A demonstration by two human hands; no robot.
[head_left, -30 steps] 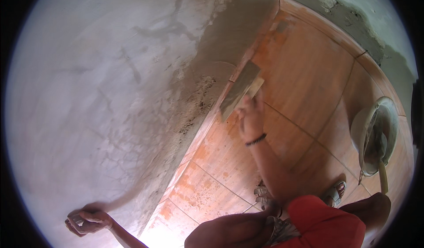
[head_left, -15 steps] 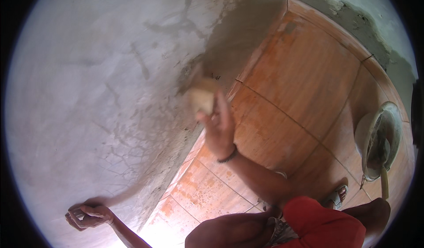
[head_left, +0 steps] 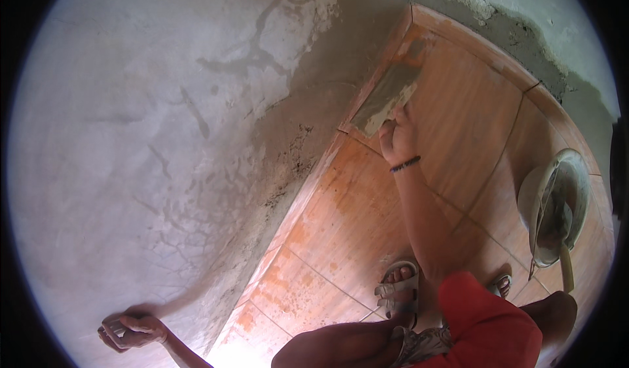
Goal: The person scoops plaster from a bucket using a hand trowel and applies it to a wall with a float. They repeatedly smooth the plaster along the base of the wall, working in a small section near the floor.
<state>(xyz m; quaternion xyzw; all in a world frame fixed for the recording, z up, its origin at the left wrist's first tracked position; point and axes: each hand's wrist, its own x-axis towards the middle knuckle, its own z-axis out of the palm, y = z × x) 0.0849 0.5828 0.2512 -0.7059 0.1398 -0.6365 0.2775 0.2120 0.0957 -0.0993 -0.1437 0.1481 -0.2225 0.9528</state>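
Gripping right hand (head_left: pixel 400 139): clamped on the handle side of a flat trowel (head_left: pixel 385 94), well apart from the other hand; the tool lies at the floor's left edge, beside the skirting (head_left: pixel 393 44) and short of the far corner.
Left hand (head_left: pixel 134 329): curled near the wall (head_left: pixel 164 171), beyond the floor's near left end; from here I can't tell whether it holds anything or takes weight.
Damp plaster band (head_left: pixel 334 86): looks soft to me; a tilted blade corner could gouge it, should the wrist roll.
Skirting joint: a metal edge catching there could chip the tile or throw the stroke off line.
Orange floor tiles (head_left: pixel 472 119): wet stuff may drop off the blade and smear them, if it is overloaded or lifted fast.
Bucket (head_left: pixel 532 198): near the floor's right edge, a stick handle (head_left: pixel 567 266) poking out close to the knee (head_left: pixel 560 312); one shift of that leg might knock it over.
Hard to make out: whether the blade touches tile or skirting, its underside, what the dark stuff in the bucket is, and whether the bucket stands level.
Lost or cut off: glare swallows the floor's near left corner; leg and red sleeve (head_left: pixel 488 322) hide its near edge.
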